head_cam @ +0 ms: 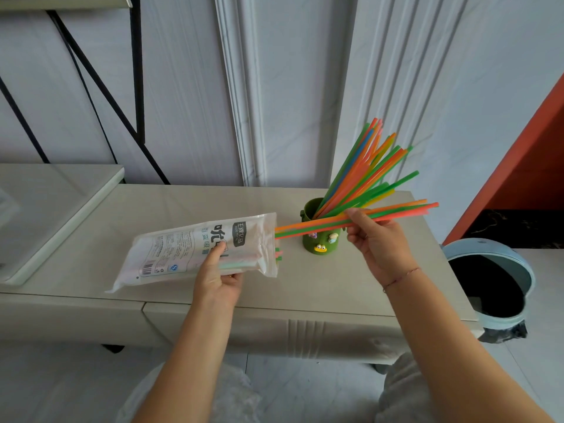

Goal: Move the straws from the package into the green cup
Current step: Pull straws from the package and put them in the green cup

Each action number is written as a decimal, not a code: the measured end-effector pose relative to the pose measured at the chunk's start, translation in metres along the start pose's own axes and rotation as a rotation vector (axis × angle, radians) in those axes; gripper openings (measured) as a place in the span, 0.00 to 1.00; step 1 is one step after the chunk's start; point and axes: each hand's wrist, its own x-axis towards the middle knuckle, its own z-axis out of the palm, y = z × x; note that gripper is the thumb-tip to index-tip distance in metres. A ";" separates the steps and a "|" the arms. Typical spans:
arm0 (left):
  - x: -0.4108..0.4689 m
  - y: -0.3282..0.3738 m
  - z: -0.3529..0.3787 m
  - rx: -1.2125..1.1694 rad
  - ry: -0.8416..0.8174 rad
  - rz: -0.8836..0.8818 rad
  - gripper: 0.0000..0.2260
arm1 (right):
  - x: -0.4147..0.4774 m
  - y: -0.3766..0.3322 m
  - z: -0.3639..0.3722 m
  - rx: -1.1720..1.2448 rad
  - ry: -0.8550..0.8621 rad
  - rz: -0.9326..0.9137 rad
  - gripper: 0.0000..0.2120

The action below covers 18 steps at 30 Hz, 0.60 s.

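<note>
Left hand [218, 279]: I am seeing it gripping the package [189, 248] near the open end, with the thumb lying on the printed face and the fingers curling underneath.
Right hand [377, 239]: it is pinching a small bunch of straws [311, 225] between thumb and curled fingers, gripping well along their length toward the right ends.
Held bunch, axis: the straws are running almost level from left to right and rising slightly rightward. Their left ends are sitting at the package mouth, and I cannot tell whether they are inside it. The right ends are reaching out past the hand.
Held bunch, position: it is crossing in front of the green cup [317, 241], just below the rim.
Package, axis: it is lying slantwise, its sealed end low on the left and its mouth pointing right toward the cup. I cannot tell whether the low corner is touching the table [305, 288].
Leftover straws [278, 257]: a few ends are poking out of the mouth's lower part.
Green cup: it is standing upright on the table, just right of the package mouth.
Straws in cup [366, 169]: they are fanning up and leaning to the right.
Bin [525, 270]: a pale blue one is standing beyond the table's right end.
</note>
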 end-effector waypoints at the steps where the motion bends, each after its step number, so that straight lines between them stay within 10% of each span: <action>1: 0.002 0.002 -0.001 0.001 0.008 -0.002 0.12 | 0.002 -0.004 -0.003 -0.009 0.010 -0.009 0.05; 18: 0.001 -0.002 0.000 0.034 0.038 -0.015 0.08 | 0.017 -0.041 -0.029 -0.176 0.220 -0.126 0.02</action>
